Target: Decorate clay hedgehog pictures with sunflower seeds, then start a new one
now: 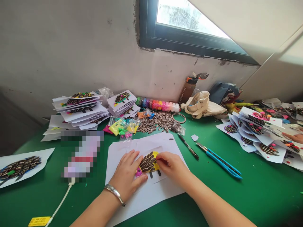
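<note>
A small white card point(158, 152) lies on a stack of white paper point(120, 201). On it is a hedgehog picture: a yellow clay body point(155, 172) covered with overlapping striped sunflower seeds point(148, 161), a magenta clay head point(138, 171) and dark seed legs. My left hand point(127, 168) rests flat on the paper at the head's side, fingers apart, thumb just below the head. With thumb and forefinger pinched, my right hand point(171, 165) touches the upper right of the yellow clay. Between those fingertips is what looks like a sunflower seed, mostly hidden.
Behind the paper lie loose sunflower seeds point(157, 121), clay packets point(120, 127) and a tape roll point(179, 118). A pen point(188, 146) and blue utility knife point(220, 160) lie right. Finished cards point(80, 110) are stacked left. Another person's hand point(293, 137) is beside cards at far right.
</note>
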A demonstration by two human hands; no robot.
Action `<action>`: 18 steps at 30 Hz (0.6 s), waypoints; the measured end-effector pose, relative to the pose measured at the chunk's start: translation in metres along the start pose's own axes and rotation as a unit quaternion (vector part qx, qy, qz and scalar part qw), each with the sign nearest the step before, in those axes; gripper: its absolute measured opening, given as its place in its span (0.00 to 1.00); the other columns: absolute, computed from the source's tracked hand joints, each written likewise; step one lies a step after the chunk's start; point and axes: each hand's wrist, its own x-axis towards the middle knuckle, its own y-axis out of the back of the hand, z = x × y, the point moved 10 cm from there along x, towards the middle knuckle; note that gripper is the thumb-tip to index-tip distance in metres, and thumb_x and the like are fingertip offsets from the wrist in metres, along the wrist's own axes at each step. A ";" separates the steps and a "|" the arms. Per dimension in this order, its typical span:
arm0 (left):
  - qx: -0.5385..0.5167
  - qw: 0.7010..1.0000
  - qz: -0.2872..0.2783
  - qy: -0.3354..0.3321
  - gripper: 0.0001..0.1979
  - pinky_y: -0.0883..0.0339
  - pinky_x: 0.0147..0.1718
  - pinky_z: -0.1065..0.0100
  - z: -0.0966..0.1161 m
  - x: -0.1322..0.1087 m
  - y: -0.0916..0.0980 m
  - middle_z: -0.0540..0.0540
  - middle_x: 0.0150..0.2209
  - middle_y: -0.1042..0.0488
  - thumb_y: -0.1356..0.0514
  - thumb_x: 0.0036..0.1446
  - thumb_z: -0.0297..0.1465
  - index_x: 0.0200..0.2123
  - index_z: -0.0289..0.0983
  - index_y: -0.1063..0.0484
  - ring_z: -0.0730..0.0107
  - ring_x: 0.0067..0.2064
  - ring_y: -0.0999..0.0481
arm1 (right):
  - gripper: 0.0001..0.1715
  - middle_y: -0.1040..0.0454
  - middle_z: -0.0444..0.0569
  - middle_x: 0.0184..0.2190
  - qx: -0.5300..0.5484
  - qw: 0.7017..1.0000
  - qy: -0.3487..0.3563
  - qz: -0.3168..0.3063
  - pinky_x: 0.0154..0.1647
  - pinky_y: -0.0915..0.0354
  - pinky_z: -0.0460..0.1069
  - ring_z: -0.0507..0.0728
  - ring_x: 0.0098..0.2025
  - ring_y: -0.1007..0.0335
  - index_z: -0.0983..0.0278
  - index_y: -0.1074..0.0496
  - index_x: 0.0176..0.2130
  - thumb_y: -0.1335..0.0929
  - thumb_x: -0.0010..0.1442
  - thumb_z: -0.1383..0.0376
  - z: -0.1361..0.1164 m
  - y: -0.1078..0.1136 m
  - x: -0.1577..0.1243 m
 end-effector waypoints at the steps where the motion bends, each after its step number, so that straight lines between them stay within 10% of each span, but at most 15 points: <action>1: 0.001 1.000 -0.002 0.001 0.26 0.47 0.57 0.45 0.000 0.000 0.000 0.40 0.58 0.37 0.42 0.52 0.40 0.54 0.37 0.34 0.47 0.60 0.43 | 0.10 0.31 0.42 0.25 -0.015 1.000 0.007 0.008 0.28 0.42 0.43 0.50 0.28 0.37 0.62 0.30 0.30 0.38 0.55 0.74 -0.001 0.001 0.000; 18: 0.005 1.000 0.004 0.001 0.26 0.47 0.57 0.47 0.000 0.000 -0.001 0.41 0.58 0.37 0.41 0.52 0.40 0.54 0.38 0.34 0.49 0.60 0.43 | 0.09 0.32 0.46 0.29 -0.083 0.993 0.071 0.039 0.32 0.41 0.45 0.53 0.31 0.38 0.63 0.31 0.32 0.39 0.58 0.73 -0.010 -0.009 -0.007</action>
